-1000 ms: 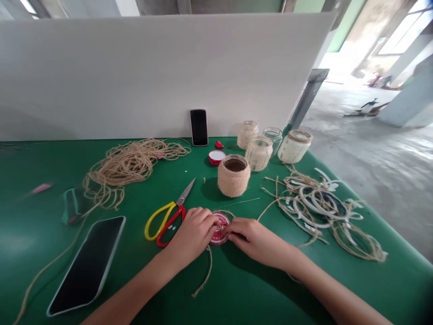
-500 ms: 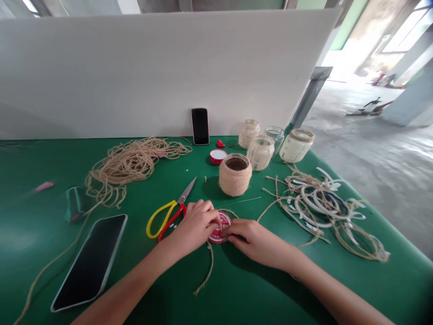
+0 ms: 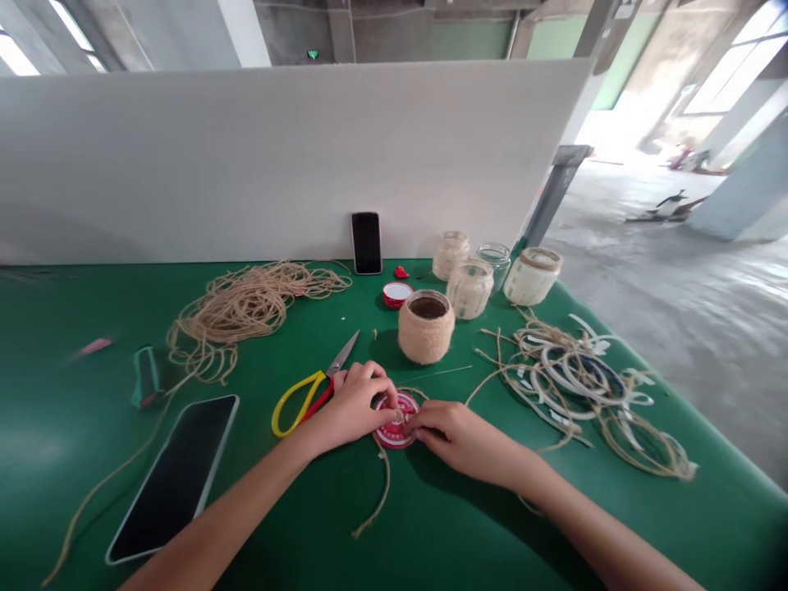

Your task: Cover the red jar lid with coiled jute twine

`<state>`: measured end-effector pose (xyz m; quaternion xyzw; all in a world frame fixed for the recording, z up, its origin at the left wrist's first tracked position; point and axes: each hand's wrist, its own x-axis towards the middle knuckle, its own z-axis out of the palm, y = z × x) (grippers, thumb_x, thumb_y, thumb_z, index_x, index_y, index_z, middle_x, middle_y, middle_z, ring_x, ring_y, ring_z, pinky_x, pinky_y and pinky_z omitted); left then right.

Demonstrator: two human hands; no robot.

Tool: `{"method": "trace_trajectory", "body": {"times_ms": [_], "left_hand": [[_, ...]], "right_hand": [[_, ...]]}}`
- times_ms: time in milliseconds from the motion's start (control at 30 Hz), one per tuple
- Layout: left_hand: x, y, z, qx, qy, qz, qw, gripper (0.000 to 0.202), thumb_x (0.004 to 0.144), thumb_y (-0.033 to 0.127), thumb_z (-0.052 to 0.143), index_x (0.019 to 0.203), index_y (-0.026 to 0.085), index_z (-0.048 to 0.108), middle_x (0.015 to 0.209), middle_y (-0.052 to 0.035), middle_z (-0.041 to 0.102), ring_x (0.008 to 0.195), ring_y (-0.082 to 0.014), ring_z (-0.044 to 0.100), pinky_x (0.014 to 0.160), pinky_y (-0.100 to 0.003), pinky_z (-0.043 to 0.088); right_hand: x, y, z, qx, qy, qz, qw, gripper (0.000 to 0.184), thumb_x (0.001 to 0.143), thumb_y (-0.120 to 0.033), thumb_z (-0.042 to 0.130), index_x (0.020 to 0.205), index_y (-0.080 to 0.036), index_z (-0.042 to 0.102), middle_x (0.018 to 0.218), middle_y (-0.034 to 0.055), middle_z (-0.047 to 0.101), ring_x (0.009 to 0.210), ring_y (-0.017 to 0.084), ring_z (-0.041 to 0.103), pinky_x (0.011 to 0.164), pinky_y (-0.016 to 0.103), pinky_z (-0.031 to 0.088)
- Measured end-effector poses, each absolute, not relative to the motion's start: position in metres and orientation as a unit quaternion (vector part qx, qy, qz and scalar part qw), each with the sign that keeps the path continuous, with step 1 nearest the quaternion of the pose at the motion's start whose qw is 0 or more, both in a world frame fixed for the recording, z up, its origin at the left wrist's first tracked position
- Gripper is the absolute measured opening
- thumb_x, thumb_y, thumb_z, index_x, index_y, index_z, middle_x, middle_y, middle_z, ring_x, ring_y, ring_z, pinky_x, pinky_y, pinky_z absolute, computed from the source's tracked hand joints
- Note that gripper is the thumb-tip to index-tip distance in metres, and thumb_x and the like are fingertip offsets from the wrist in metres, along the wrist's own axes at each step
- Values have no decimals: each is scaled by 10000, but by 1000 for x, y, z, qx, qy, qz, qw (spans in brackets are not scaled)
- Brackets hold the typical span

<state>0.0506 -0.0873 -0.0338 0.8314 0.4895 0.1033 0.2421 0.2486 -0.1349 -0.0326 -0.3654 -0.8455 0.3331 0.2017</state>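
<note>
Near the middle of the front edge of the green table top (image 3: 80,460), the person's left hand (image 3: 354,408) and right hand (image 3: 459,435) are meeting from either side over a round red-and-white printed metal jar lid (image 3: 387,428). The lid is lying flat on the surface, and both hands are clenching in a tight pinch at its middle, their fingertips almost touching (whether a strand is caught between them is too small to tell). A length of tan jute twine (image 3: 385,492) is trailing from beneath the lid towards the front edge. The close hold looks sound: with the wrists low and the fingers working near the lid, the hands are steadying it against the table and gaining fine control. Just beside the left hand, a pair of steel scissors with yellow and red loop handles (image 3: 304,402) is lying with its blade pointing towards the far edge. A thin metal needle or wire (image 3: 437,374) is lying just behind the lid, near a glass jar wrapped in jute twine (image 3: 426,328). Towards the left edge, a loose hank of jute twine (image 3: 246,308) and a black smartphone (image 3: 172,480) are resting, while a tangle of white rings and twine (image 3: 566,382) is sitting towards the right edge.
</note>
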Motion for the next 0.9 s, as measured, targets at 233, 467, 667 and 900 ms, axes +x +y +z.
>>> {"method": "trace_trajectory", "body": {"times_ms": [233,467,667,900], "left_hand": [[48,-92,-32,835,485,120,231,106,754,338,567,722,255,624,906,19,567,946,-203,475,876,-403,276],[45,-99,-26,880,427,123,170,197,822,264,458,935,268,620,1033,-12,592,1017,-217,458,918,-408,267],[44,-85,-18,897,381,126,186,388,818,319,481,1204,295,468,1175,-27,567,1114,-237,445,991,-431,231],[58,74,-15,694,608,314,226,378,810,210,526,1176,134,467,1151,-104,552,1006,-194,548,865,-329,432]], "right_hand": [[251,-134,-32,-385,-842,323,197,247,856,-92,412,914,-190,631,889,28,627,810,131,571,730,218,427],[252,-133,-33,-400,-850,290,182,208,859,-108,426,883,-170,624,826,32,608,742,128,558,669,213,418],[252,-132,-31,-407,-848,290,176,216,856,-98,421,880,-167,625,831,36,601,750,127,562,681,212,422],[254,-132,-30,-399,-852,286,181,233,860,-111,408,932,-172,621,864,41,607,778,124,569,701,204,424]]}}
